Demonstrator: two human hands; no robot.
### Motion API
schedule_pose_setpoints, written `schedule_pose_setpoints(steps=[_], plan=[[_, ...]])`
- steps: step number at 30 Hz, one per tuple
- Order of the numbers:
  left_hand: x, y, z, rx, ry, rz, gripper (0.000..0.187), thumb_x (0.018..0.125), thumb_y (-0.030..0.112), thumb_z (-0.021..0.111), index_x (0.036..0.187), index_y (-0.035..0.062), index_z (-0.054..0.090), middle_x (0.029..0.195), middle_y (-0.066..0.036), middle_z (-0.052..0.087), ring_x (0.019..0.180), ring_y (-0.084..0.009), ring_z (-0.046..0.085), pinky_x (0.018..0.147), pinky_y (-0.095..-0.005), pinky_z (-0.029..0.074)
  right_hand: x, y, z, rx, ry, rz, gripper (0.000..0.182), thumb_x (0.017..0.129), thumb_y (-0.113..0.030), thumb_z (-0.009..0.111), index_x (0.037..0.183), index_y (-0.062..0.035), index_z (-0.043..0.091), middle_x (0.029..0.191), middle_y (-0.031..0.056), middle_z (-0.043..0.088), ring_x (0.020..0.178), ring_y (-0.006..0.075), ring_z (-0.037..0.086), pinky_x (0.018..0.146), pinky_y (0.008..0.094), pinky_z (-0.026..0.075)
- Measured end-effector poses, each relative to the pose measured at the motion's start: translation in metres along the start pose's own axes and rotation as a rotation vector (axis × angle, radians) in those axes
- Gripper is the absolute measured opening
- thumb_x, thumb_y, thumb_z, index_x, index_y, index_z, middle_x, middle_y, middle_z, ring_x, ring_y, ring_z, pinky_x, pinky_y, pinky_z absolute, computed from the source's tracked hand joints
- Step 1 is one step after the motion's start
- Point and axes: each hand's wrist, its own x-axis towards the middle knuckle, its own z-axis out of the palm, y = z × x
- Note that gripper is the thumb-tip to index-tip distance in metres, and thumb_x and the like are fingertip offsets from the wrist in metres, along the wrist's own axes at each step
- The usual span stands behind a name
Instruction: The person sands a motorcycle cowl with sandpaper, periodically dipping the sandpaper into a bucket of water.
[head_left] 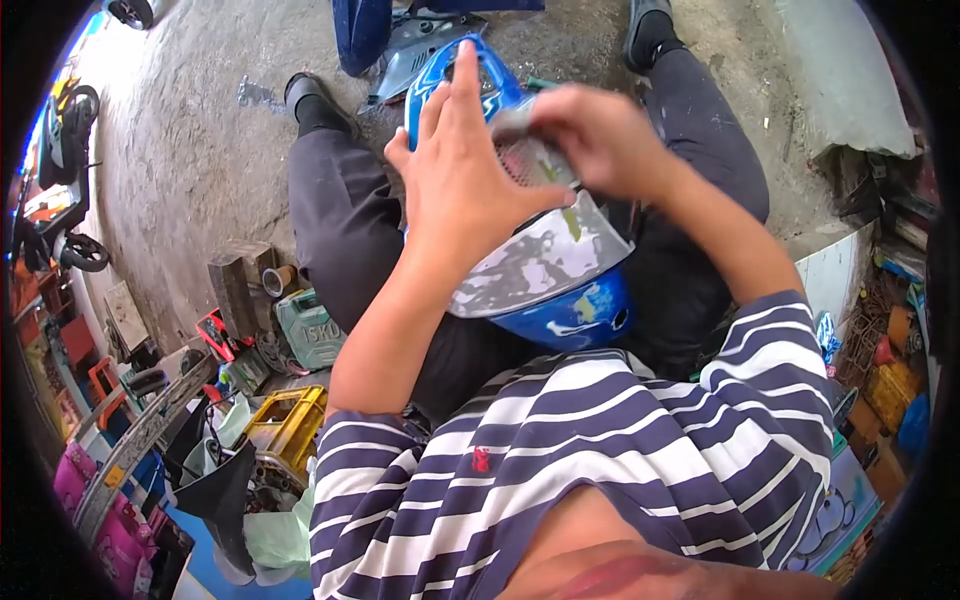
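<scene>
And here's the left hand (455,182), spread wide, fingers reaching toward the far end, palm down against the curved blue, white and patchy-grey panel (545,262). That panel sits between the knees, its solid blue rounded end nearest the striped navy-and-white shirt (560,420). Over on the right, the right hand (605,145) is a blur, fingers curled in at the panel's perforated mesh section (527,163); whether they grip anything, I cannot tell. Just beyond the far end lies a dark grey moulded plastic part (415,62) on the rough grey concrete floor (220,150), with a deep-blue panel (360,35) right beside it. Near left, a teal hard plastic case (318,332), and nearer again, a yellow slatted plastic crate (285,425)!
</scene>
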Motion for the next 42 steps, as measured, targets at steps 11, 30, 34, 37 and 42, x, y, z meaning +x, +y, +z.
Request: schedule_pose_setpoints(steps=[11, 30, 34, 37, 42], plan=[[-0.006, -0.005, -0.003, -0.043, -0.023, -0.022, 0.158, 0.052, 0.051, 0.104, 0.173, 0.0047, 0.014, 0.150, -0.018, 0.060, 0.148, -0.0325, 0.051, 0.116, -0.0667, 0.029, -0.004, 0.015, 0.000, -0.059, 0.096, 0.115, 0.031, 0.095, 0.012, 0.066, 0.121, -0.0048, 0.067, 0.111, 0.0169, 0.076, 0.100, 0.0323, 0.079, 0.086, 0.0381, 0.062], [-0.006, -0.008, -0.007, -0.055, 0.008, 0.001, 0.163, 0.050, 0.059, 0.105, 0.173, 0.0059, 0.012, 0.153, -0.020, 0.062, 0.145, -0.0334, 0.057, 0.121, -0.0547, 0.029, -0.008, 0.006, -0.012, -0.033, 0.227, 0.186, 0.037, 0.100, 0.008, 0.063, 0.134, -0.0075, 0.068, 0.105, 0.0125, 0.075, 0.100, 0.0266, 0.077, 0.091, 0.0348, 0.059], [-0.004, -0.010, -0.006, -0.088, -0.006, -0.004, 0.163, 0.049, 0.049, 0.106, 0.175, 0.0054, 0.012, 0.154, -0.015, 0.058, 0.145, -0.0294, 0.056, 0.116, -0.0620, 0.029, -0.001, -0.002, -0.010, 0.026, -0.038, -0.015, 0.052, 0.093, 0.010, 0.066, 0.141, -0.0099, 0.071, 0.104, 0.0116, 0.075, 0.098, 0.0277, 0.072, 0.089, 0.0367, 0.059], [-0.004, -0.012, -0.006, -0.081, -0.009, 0.008, 0.163, 0.049, 0.048, 0.106, 0.175, 0.0054, 0.012, 0.154, -0.015, 0.058, 0.145, -0.0294, 0.056, 0.116, -0.0613, 0.030, 0.002, 0.030, -0.016, -0.119, 0.085, 0.073, 0.058, 0.090, 0.011, 0.066, 0.143, -0.0110, 0.072, 0.104, 0.0078, 0.076, 0.092, 0.0287, 0.068, 0.086, 0.0371, 0.058], [-0.002, -0.010, -0.008, -0.108, -0.008, -0.003, 0.161, 0.049, 0.046, 0.107, 0.175, 0.0064, 0.014, 0.152, -0.016, 0.060, 0.146, -0.0300, 0.055, 0.115, -0.0609, 0.030, 0.007, 0.000, -0.007, 0.037, 0.104, -0.104, 0.058, 0.086, 0.012, 0.067, 0.139, -0.0113, 0.075, 0.111, 0.0096, 0.078, 0.091, 0.0278, 0.067, 0.083, 0.0391, 0.056]])
